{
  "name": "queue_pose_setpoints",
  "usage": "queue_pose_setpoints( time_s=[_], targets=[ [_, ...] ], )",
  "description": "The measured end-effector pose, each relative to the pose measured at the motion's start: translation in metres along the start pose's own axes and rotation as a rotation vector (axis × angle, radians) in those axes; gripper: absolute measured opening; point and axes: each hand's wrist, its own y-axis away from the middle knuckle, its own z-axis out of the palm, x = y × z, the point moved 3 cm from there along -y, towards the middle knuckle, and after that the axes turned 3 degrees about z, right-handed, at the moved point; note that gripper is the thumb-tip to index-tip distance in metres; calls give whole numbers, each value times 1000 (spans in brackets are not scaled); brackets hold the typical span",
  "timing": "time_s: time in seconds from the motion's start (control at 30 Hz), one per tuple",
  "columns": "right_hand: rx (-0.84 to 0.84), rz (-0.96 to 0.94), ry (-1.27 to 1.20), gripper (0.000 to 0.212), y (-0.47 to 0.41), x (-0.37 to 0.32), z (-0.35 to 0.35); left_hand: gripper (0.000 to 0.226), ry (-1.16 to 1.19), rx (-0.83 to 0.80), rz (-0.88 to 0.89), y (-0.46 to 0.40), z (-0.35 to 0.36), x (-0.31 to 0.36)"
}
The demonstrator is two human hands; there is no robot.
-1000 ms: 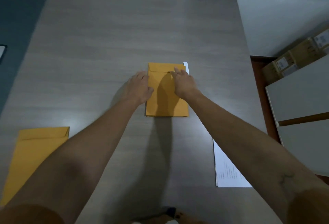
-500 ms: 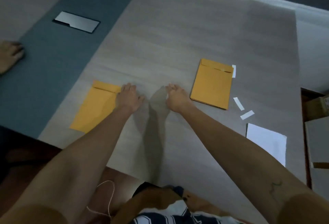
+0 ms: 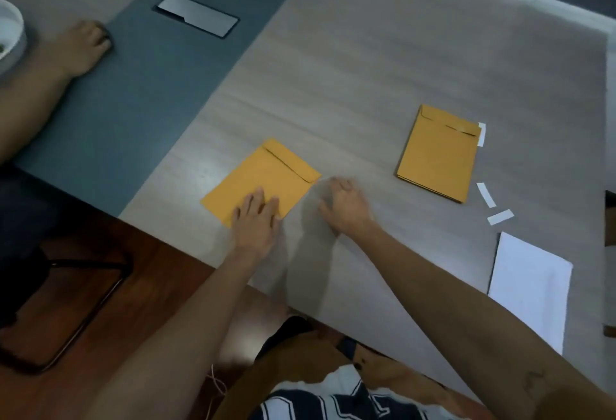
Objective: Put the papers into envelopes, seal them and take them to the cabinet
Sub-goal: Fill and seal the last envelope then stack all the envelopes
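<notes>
Below, on a grey wood-grain tabletop point(image 3: 383, 69), a single yellow envelope point(image 3: 266, 174) lies flat near the front edge, turned at an angle, its flap closed. The left hand point(image 3: 255, 226) rests on the envelope's near corner, its fingers point(image 3: 256, 198) straight and slightly spread, pressing the paper. The right hand point(image 3: 346, 208) rests on the bare tabletop just beside the envelope's right edge, fingers loosely bent and holding nothing. Farther right, well apart, lies a stack of yellow envelopes point(image 3: 438, 154). Near that stack are small white paper strips point(image 3: 486, 194), and a white sheet of paper point(image 3: 530, 286) lies at the right edge. Another person's hand point(image 3: 78, 49) rests on a blue-grey surface at upper left.
</notes>
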Motion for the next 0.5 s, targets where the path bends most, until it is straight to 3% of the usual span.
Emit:
queue_pose_setpoints(
  time_s=[0.13,0.3,0.5],
  targets=[
    [97,87,-35,59,28,39,1,48,-5,44,181,19,16,37],
    [132,259,-155,57,75,87,-1,26,-109,107,411,31,37,80],
    [112,410,-270,56,125,129,6,42,-252,45,561,37,51,134]
  ],
)
